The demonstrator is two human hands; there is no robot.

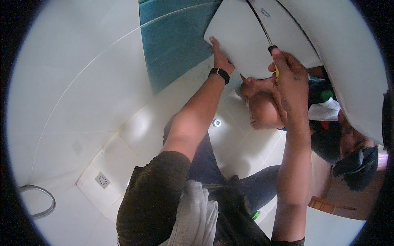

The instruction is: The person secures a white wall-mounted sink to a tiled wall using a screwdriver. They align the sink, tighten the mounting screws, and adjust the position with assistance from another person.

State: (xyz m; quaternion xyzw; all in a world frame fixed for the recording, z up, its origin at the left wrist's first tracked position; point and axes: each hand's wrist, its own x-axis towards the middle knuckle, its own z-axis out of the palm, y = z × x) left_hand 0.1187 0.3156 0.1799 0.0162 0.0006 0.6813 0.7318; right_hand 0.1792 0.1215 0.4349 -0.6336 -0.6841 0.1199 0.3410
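Note:
A white, smooth-faced panel point(240, 43) leans across the top of the head view, its lower left corner against my left hand point(222, 60). That hand grips the panel's edge, thumb lying along the front and the other fingers hidden behind. In my right hand point(292, 80) is a screwdriver point(262, 25), fingers wrapped round its black and yellow handle. Its long, thin shaft slants up across the panel's face, and the tip runs out of the picture. Below the panel's bottom edge, a crouching co-worker's hand point(257, 85) is close to it.
The co-worker, in a dark cap point(358, 166), crouches at the right beneath a large white curved surface point(357, 65). Teal wall tiles point(172, 49) stand behind the panel. A white ring point(217, 122) and a square drain point(102, 179) are on the floor. A curved metal tube point(53, 201) juts in at left.

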